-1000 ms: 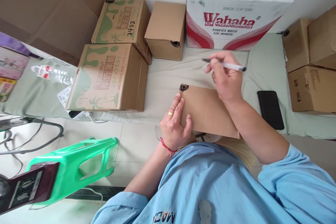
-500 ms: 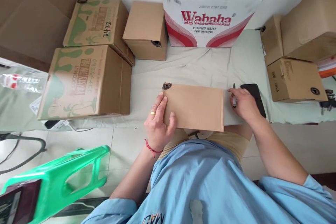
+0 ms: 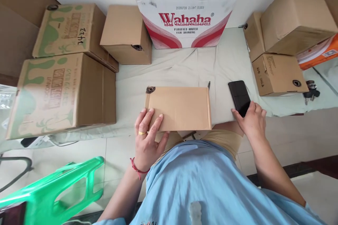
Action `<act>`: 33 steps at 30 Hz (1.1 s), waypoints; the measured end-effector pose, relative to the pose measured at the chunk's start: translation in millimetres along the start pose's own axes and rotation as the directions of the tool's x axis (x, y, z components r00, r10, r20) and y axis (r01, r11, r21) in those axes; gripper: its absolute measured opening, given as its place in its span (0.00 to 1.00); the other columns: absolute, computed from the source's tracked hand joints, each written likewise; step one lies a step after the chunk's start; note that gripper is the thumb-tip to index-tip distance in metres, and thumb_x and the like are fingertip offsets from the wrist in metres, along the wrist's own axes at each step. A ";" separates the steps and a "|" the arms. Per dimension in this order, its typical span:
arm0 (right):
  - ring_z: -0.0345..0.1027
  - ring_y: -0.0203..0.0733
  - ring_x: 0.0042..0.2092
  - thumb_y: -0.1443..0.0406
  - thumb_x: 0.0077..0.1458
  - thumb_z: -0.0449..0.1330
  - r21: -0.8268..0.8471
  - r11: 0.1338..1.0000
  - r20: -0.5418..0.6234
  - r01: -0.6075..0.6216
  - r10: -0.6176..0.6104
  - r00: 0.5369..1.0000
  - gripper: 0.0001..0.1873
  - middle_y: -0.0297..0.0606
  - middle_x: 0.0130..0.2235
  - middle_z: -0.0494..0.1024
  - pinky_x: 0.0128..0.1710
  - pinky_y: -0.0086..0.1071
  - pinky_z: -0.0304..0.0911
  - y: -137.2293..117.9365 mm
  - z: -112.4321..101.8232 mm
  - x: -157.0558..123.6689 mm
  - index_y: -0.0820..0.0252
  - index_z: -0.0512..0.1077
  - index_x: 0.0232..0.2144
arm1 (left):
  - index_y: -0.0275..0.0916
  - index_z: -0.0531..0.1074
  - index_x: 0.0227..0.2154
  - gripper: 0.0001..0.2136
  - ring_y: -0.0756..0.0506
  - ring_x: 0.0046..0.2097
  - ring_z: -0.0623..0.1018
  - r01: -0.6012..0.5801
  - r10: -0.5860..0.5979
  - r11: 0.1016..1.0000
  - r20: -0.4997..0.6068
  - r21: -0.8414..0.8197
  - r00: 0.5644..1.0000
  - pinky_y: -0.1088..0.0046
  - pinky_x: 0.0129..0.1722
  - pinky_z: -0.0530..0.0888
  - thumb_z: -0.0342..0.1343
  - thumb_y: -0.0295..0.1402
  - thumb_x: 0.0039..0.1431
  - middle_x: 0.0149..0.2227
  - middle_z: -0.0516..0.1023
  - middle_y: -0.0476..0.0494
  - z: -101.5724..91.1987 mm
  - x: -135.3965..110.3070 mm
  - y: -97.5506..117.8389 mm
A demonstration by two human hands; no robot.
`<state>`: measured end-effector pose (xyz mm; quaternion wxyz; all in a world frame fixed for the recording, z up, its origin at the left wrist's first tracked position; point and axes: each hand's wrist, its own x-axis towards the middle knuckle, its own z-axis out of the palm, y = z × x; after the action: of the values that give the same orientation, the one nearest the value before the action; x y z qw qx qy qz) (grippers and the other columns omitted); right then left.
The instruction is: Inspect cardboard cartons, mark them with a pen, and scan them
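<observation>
My left hand (image 3: pixel 149 137) rests on the lower left corner of a small brown cardboard box (image 3: pixel 182 107), fingers spread across its top. Dark tape marks the box's upper left corner. At the right, my right hand (image 3: pixel 252 121) holds the near end of a black smartphone (image 3: pixel 239 95), thumb on one side and fingers on the other. The phone lies on the cloth with its screen dark. A pen (image 3: pixel 208 85) sticks out past the box's upper right corner, and the rest of it is hidden.
Large coconut cartons (image 3: pixel 52 91) stand at the left, beside a plain brown box (image 3: pixel 126 35). Behind is a white Wahaha carton (image 3: pixel 185 17). Stacked brown boxes (image 3: pixel 278 74) and keys (image 3: pixel 311 93) sit at the right. A green stool (image 3: pixel 52 186) is on the floor.
My right hand has let go of the pen beside the box and moved right to grip the phone. My left hand has slid toward the box's near edge, fingers spreading. The view has shifted.
</observation>
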<state>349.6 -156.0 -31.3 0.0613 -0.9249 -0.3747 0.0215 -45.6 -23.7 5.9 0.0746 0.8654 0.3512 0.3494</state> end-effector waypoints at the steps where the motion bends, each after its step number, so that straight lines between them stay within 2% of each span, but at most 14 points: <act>1: 0.64 0.77 0.63 0.43 0.63 0.64 0.000 1.000 0.002 -0.012 0.012 1.000 0.51 0.77 0.65 0.70 0.62 0.64 0.63 -1.4 1.4 -0.6 0.80 0.63 0.71 | 0.50 0.67 0.73 0.34 0.27 0.72 0.71 0.001 -0.001 1.000 -0.007 -0.004 1.000 0.42 0.69 0.73 0.68 0.30 0.66 0.70 0.73 0.32 2.6 5.2 4.4; 4: 0.65 0.75 0.61 0.43 0.58 0.67 0.023 0.996 0.006 -0.086 0.086 0.996 0.49 0.71 0.60 0.72 0.62 0.62 0.64 -7.0 3.3 9.8 0.75 0.68 0.67 | 0.48 0.72 0.68 0.29 0.30 0.65 0.76 0.002 -0.002 1.000 0.007 0.004 1.000 0.46 0.65 0.76 0.68 0.30 0.66 0.66 0.77 0.32 11.8 19.1 19.3; 7: 0.66 0.74 0.61 0.43 0.50 0.73 0.075 0.986 0.051 -0.151 0.147 0.988 0.47 0.66 0.58 0.72 0.63 0.62 0.63 -6.8 3.1 28.7 0.68 0.70 0.62 | 0.44 0.74 0.66 0.25 0.30 0.64 0.75 -0.006 0.005 1.000 0.042 0.008 0.999 0.47 0.64 0.76 0.67 0.31 0.67 0.66 0.77 0.31 23.2 23.5 30.3; 13: 0.63 0.75 0.68 0.43 0.36 0.77 0.120 0.978 0.152 -0.170 0.151 0.977 0.53 0.66 0.60 0.71 0.69 0.59 0.62 3.2 -6.1 46.7 0.65 0.67 0.58 | 0.44 0.69 0.71 0.30 0.31 0.66 0.73 -0.032 0.032 0.999 -0.013 -0.008 0.999 0.49 0.66 0.75 0.66 0.31 0.68 0.68 0.76 0.31 39.1 12.3 29.4; 18: 0.72 0.72 0.63 0.41 0.37 0.76 0.175 0.963 0.249 -0.206 0.159 0.955 0.57 0.65 0.64 0.72 0.63 0.57 0.70 6.0 -20.8 48.1 0.64 0.65 0.63 | 0.42 0.69 0.71 0.30 0.32 0.67 0.73 -0.056 0.055 0.998 -0.028 -0.012 0.998 0.50 0.67 0.75 0.66 0.29 0.68 0.67 0.76 0.31 40.1 9.8 25.9; 22: 0.75 0.68 0.59 0.42 0.34 0.77 0.302 0.920 0.275 -0.250 0.167 0.947 0.56 0.56 0.57 0.79 0.59 0.56 0.72 5.6 -25.8 46.9 0.59 0.67 0.62 | 0.42 0.69 0.71 0.30 0.32 0.66 0.74 -0.081 0.080 0.997 -0.045 -0.008 0.996 0.50 0.67 0.76 0.66 0.29 0.68 0.67 0.76 0.30 40.6 11.9 24.6; 24: 0.77 0.63 0.53 0.43 0.31 0.78 0.430 0.858 0.269 -0.282 0.177 0.947 0.54 0.48 0.50 0.81 0.55 0.54 0.73 1.3 -29.2 41.9 0.57 0.70 0.59 | 0.41 0.69 0.71 0.30 0.32 0.66 0.74 -0.086 0.086 0.996 -0.052 -0.002 0.995 0.51 0.67 0.76 0.66 0.29 0.68 0.67 0.76 0.30 41.5 12.1 24.2; 25: 0.78 0.59 0.49 0.44 0.30 0.79 0.523 0.799 0.271 -0.298 0.175 0.946 0.54 0.43 0.46 0.81 0.52 0.52 0.74 -2.5 -32.4 38.1 0.56 0.70 0.58 | 0.41 0.69 0.71 0.30 0.32 0.66 0.74 -0.086 0.085 0.996 -0.053 0.000 0.995 0.51 0.67 0.76 0.66 0.30 0.68 0.66 0.76 0.30 42.0 11.8 24.2; 27: 0.75 0.49 0.39 0.46 0.30 0.80 0.723 0.622 0.273 -0.301 0.142 0.951 0.52 0.34 0.39 0.78 0.42 0.45 0.74 -13.7 -42.8 28.7 0.53 0.70 0.58 | 0.42 0.69 0.71 0.30 0.32 0.66 0.74 -0.080 0.080 0.997 -0.055 -0.001 0.995 0.51 0.67 0.76 0.66 0.30 0.68 0.66 0.77 0.30 43.0 11.0 24.2; 30: 0.69 0.41 0.33 0.51 0.34 0.82 0.915 0.355 0.194 -0.191 0.028 0.981 0.48 0.30 0.35 0.74 0.30 0.34 0.68 -37.6 -66.0 12.4 0.50 0.71 0.57 | 0.44 0.68 0.73 0.31 0.32 0.67 0.74 -0.069 0.069 0.998 -0.059 -0.011 0.996 0.51 0.67 0.76 0.65 0.31 0.69 0.67 0.76 0.32 44.1 9.5 24.3; 32: 0.68 0.40 0.33 0.53 0.36 0.83 0.961 0.264 0.097 -0.079 -0.053 0.994 0.46 0.30 0.35 0.73 0.27 0.32 0.66 -57.4 -81.2 0.6 0.48 0.71 0.57 | 0.44 0.68 0.73 0.31 0.32 0.67 0.73 -0.066 0.065 0.998 -0.058 -0.010 0.996 0.51 0.67 0.76 0.64 0.31 0.69 0.68 0.76 0.32 44.3 8.9 24.2; 33: 0.68 0.40 0.34 0.54 0.37 0.83 0.966 0.257 0.048 -0.022 -0.094 0.994 0.46 0.30 0.36 0.73 0.27 0.32 0.66 -68.5 -87.2 -5.9 0.48 0.71 0.58 | 0.43 0.69 0.72 0.30 0.32 0.67 0.73 -0.065 0.065 0.998 -0.057 -0.007 0.996 0.51 0.67 0.76 0.65 0.31 0.69 0.68 0.76 0.31 44.2 8.8 24.1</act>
<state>305.6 -119.8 64.0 0.5945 -0.6851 -0.3073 0.2878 1.3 -30.6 -13.2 0.0571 0.8659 0.3232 0.3775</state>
